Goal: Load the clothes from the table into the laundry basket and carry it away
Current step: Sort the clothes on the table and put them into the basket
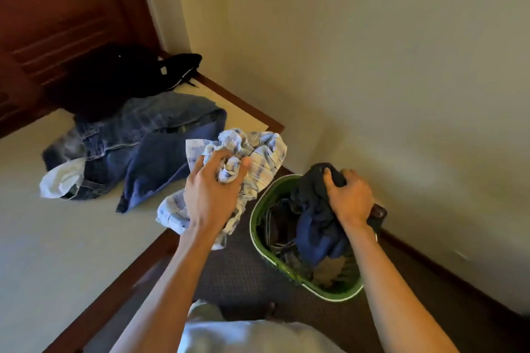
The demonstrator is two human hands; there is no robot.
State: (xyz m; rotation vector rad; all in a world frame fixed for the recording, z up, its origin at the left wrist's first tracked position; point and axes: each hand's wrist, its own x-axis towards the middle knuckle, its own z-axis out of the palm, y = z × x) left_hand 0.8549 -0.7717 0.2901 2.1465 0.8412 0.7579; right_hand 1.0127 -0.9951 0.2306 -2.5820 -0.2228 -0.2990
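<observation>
Right grip (348, 195) clutches navy garment (315, 226) over green basket (259, 209).

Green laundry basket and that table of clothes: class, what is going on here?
A person is loading laundry. The left hand grips a crumpled blue-and-white checked shirt at the cream table edge. The right hand holds a dark navy garment over the green plastic laundry basket. Blue denim jeans remain on the table.

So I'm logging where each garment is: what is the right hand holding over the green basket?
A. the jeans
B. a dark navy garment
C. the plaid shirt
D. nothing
B: the right hand grips a bunched dark navy garment above the green laundry basket, while the left hand holds the plaid shirt.
</observation>
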